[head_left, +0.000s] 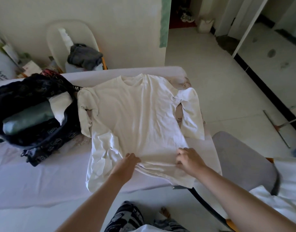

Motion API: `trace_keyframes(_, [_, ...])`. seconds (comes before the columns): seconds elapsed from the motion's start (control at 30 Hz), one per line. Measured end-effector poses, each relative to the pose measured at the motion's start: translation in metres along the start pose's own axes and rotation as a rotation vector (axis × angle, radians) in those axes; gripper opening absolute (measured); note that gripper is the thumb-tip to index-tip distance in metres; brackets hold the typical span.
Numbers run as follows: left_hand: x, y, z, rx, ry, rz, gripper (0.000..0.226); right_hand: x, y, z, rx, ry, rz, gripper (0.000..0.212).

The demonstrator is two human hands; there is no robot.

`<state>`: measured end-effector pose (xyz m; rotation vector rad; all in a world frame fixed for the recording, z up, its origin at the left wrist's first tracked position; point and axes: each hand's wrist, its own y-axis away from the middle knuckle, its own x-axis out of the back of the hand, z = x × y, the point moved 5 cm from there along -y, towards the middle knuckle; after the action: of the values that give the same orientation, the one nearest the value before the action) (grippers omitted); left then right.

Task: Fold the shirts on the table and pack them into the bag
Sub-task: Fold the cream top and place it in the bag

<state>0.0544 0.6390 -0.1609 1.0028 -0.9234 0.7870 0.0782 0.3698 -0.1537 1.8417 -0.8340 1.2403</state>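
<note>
A white long-sleeved shirt [135, 114] lies spread face up on the table [35, 178], collar at the far side, with more white cloth under it. My left hand [127, 163] pinches its lower hem left of the middle. My right hand [189, 159] grips the same hem further right, fingers curled into the cloth. The hem is bunched between the two hands. An open dark patterned bag [35, 118] sits at the left of the table, with a folded green garment [27, 121] and a folded white one [60, 106] inside.
A white chair [55, 39] behind the table holds a grey garment [84, 56]. A grey chair [244, 161] stands close at my right. Tiled floor runs to the right, with a long-handled tool [277, 128] lying on it.
</note>
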Motion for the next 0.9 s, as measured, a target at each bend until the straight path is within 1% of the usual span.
trace_keyframes(0.03, [0.003,-0.003,0.001,0.032,-0.011,-0.033,0.053,0.002,-0.002,-0.002,0.003,0.000,-0.009,0.007])
trace_keyframes(0.1, [0.009,-0.009,0.002,0.082,-0.010,-0.124,0.049,0.011,-0.005,-0.007,-0.029,-0.048,-0.043,0.012])
trace_keyframes(0.17, [0.020,-0.015,0.004,0.083,-0.002,-0.263,0.038,0.021,-0.014,-0.004,-0.137,-0.235,-0.073,0.018])
trace_keyframes(0.23, [0.041,-0.021,0.002,0.072,0.059,-0.365,0.026,0.035,-0.028,0.001,-0.233,-0.385,-0.083,0.020])
trace_keyframes(0.33, [0.083,-0.041,-0.017,0.133,0.181,-0.414,0.019,0.064,-0.058,0.005,-0.311,-0.484,-0.085,0.014])
trace_keyframes(0.43, [0.134,-0.079,-0.041,0.149,0.180,-0.313,0.008,0.100,-0.097,0.010,-0.392,-0.621,-0.028,0.011])
trace_keyframes(0.53, [0.188,-0.122,-0.060,0.135,0.171,-0.148,0.009,0.136,-0.140,0.020,-0.466,-0.727,0.053,0.018])
trace_keyframes(0.6, [0.221,-0.156,-0.077,0.157,0.224,0.027,0.010,0.158,-0.176,0.031,-0.523,-0.771,0.139,0.019])
trace_keyframes(0.67, [0.246,-0.177,-0.089,0.199,0.331,0.248,0.027,0.180,-0.197,0.042,-0.610,-0.799,0.310,0.016])
trace_keyframes(0.7, [0.258,-0.188,-0.094,0.204,0.352,0.361,0.038,0.190,-0.210,0.050,-0.650,-0.774,0.414,0.015])
trace_keyframes(0.73, [0.268,-0.201,-0.099,0.199,0.325,0.453,0.046,0.197,-0.225,0.058,-0.681,-0.726,0.514,0.016])
trace_keyframes(0.77, [0.273,-0.210,-0.100,0.193,0.269,0.507,0.051,0.201,-0.236,0.063,-0.690,-0.641,0.579,0.020])
trace_keyframes(0.8, [0.271,-0.217,-0.099,0.178,0.214,0.528,0.053,0.198,-0.244,0.064,-0.681,-0.526,0.585,0.026])
trace_keyframes(0.83, [0.262,-0.222,-0.097,0.146,0.188,0.522,0.053,0.191,-0.251,0.063,-0.649,-0.424,0.545,0.035])
trace_keyframes(0.9, [0.236,-0.225,-0.090,0.045,0.196,0.492,0.047,0.164,-0.258,0.058,-0.529,-0.302,0.416,0.043])
